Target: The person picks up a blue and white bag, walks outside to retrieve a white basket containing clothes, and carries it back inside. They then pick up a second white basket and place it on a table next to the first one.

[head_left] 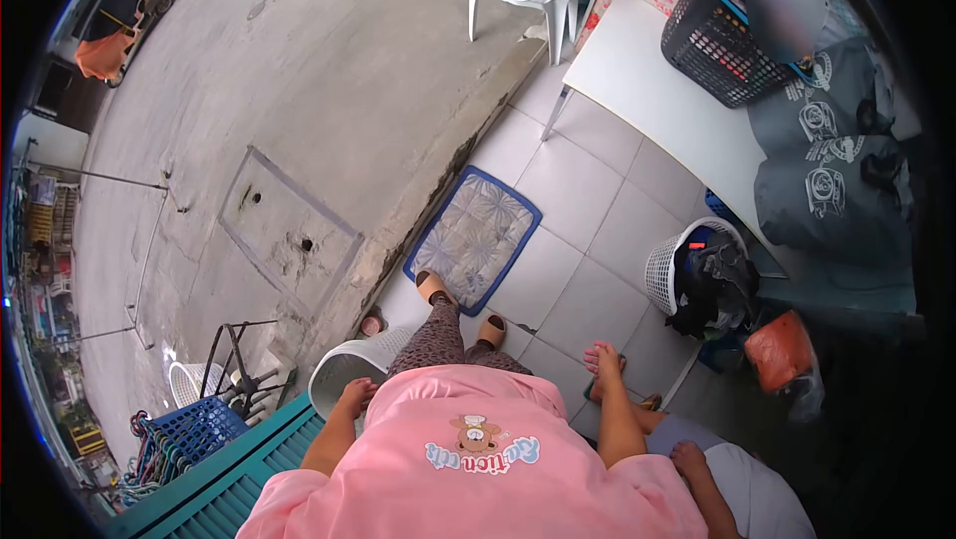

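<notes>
Our left hand (355,398) grips the rim of the white laundry basket (334,372), which lies tipped on the tiles at our left side, just above the teal shutter (224,484). We cannot tell where our right hand is or how it is held.

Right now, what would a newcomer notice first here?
The pink shirt fills the bottom, the left hand at the rim of a white laundry basket. Ahead lies a blue-edged mat on the tiles; a black basket stands on the white table at upper right.
</notes>
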`<action>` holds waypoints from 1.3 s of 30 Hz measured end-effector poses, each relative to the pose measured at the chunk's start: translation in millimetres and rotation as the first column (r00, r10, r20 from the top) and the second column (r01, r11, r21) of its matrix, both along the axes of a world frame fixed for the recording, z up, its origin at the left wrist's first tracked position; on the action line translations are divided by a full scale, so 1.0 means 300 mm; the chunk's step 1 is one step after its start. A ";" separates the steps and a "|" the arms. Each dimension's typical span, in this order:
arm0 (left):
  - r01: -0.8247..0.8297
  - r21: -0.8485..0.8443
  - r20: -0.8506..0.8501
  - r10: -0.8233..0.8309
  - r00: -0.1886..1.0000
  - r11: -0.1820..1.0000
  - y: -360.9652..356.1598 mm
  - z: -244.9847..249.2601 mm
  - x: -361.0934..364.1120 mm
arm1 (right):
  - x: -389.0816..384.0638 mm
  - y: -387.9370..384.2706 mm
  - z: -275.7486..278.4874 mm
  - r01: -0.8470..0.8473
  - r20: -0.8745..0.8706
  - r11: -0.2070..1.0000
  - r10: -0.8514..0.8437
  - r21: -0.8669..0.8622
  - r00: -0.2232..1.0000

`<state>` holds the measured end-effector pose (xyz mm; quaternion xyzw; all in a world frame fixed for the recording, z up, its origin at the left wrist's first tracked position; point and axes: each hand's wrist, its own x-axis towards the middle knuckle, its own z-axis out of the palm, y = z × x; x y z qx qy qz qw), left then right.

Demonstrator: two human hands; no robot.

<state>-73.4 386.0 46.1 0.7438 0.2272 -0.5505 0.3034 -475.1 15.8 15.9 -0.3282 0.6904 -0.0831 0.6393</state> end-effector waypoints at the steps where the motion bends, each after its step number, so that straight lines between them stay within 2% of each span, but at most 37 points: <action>1: 0.009 -0.014 0.006 -0.009 1.000 1.000 -0.025 0.006 0.006 | -0.034 0.026 0.001 0.050 0.020 0.998 -0.051 0.035 0.998; 3: -0.096 0.025 0.132 0.092 0.987 0.995 -0.113 0.033 0.039 | -0.089 0.069 -0.010 0.110 0.049 0.992 -0.113 0.057 0.992; 6: -0.102 -0.144 0.199 0.129 0.971 0.984 -0.218 -0.013 0.134 | -0.128 0.153 -0.028 0.217 0.011 0.971 -0.219 0.097 0.976; 7: -0.047 -0.197 0.200 0.087 0.976 0.979 -0.293 -0.015 0.162 | -0.141 0.189 -0.031 0.278 0.002 0.957 -0.279 0.079 0.960; 9: 0.161 -0.198 0.215 -0.117 0.970 0.967 -0.447 -0.034 0.199 | -0.174 0.262 -0.010 0.332 0.082 0.943 -0.332 0.015 0.940; 11: 0.278 -0.225 0.233 -0.225 0.946 0.934 -0.610 -0.087 0.232 | -0.205 0.329 -0.006 0.350 0.034 0.937 -0.349 -0.006 0.936; 12: 0.322 -0.267 0.229 -0.264 0.937 0.908 -0.691 -0.098 0.235 | -0.229 0.357 0.008 0.459 0.036 0.887 -0.458 -0.049 0.888; 15: 0.436 -0.338 0.218 -0.381 0.898 0.834 -0.946 -0.058 0.165 | -0.261 0.471 0.018 0.510 -0.041 0.860 -0.509 0.006 0.860; 17: 0.582 -0.449 0.243 -0.534 0.810 0.678 -1.040 0.005 0.079 | -0.282 0.579 -0.001 0.655 -0.065 0.755 -0.653 0.020 0.755; 18: 0.659 -0.415 0.284 -0.599 0.749 0.628 -1.085 0.038 0.033 | -0.280 0.627 -0.008 0.670 -0.064 0.742 -0.668 0.027 0.742; 19: 0.672 -0.406 0.285 -0.613 0.737 0.619 -1.110 0.051 0.007 | -0.273 0.673 -0.014 0.727 -0.069 0.684 -0.724 0.054 0.686; 20: 0.740 -0.392 0.308 -0.680 0.665 0.547 -1.138 0.048 -0.016 | -0.265 0.713 -0.024 0.780 -0.074 0.622 -0.776 0.076 0.626; 21: 0.799 -0.378 0.330 -0.739 0.588 0.467 -1.159 0.049 -0.039 | -0.261 0.745 -0.031 0.789 -0.071 0.610 -0.786 0.077 0.614; 23: 0.826 -0.368 0.324 -0.773 0.545 0.427 -1.158 0.037 -0.049 | -0.236 0.810 -0.057 0.782 -0.065 0.614 -0.781 0.107 0.621; 25: 0.752 -0.393 0.181 -0.757 0.628 0.529 -1.137 -0.001 -0.030 | -0.207 0.850 -0.070 0.791 -0.069 0.604 -0.789 0.095 0.611; 29: 0.713 -0.319 0.122 -0.719 0.685 0.625 -1.060 -0.056 0.069 | -0.155 0.863 -0.053 0.805 -0.093 0.577 -0.802 0.137 0.591; 35: 0.686 -0.311 0.126 -0.686 0.716 0.658 -0.880 -0.104 0.286 | -0.084 0.732 -0.019 0.814 -0.027 0.581 -0.813 0.029 0.581; 39: 0.623 -0.282 0.080 -0.629 0.773 0.729 -0.794 -0.087 0.372 | 0.010 0.622 0.046 0.764 0.011 0.642 -0.765 -0.058 0.644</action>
